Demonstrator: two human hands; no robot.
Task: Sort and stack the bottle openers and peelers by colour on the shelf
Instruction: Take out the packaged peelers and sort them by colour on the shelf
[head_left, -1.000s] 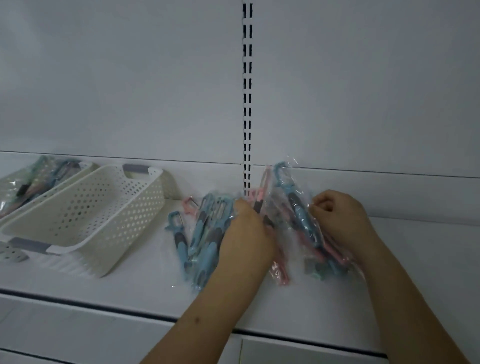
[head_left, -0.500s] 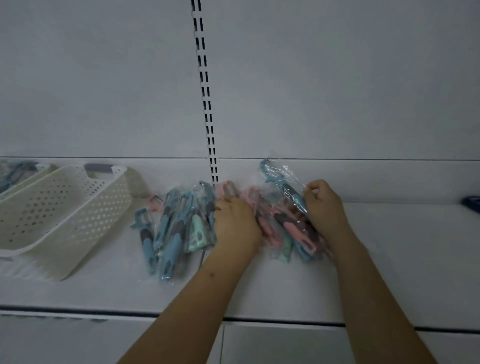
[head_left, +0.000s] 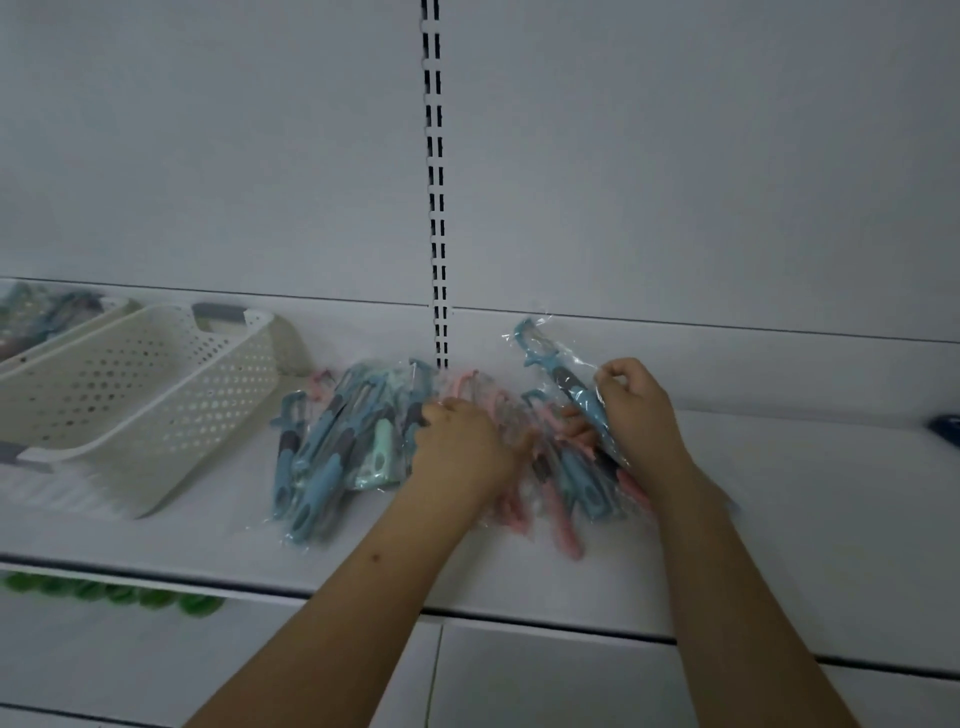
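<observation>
Bagged blue peeler (head_left: 576, 395): raised over the mixed pile (head_left: 550, 467) mid-shelf (head_left: 779, 519), pinched in right hand (head_left: 641, 415); left hand (head_left: 462, 447) curled into pink items, grip unclear; best carried clear leftward onto blue stack (head_left: 322, 457).

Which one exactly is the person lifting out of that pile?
Find the slotted black-and-white upright on the back wall; just right of its foot the right hand pinches a blue peeler in clear wrap. It alone sticks up above the mixed pink-and-blue pile, head pointing up-left.
</observation>
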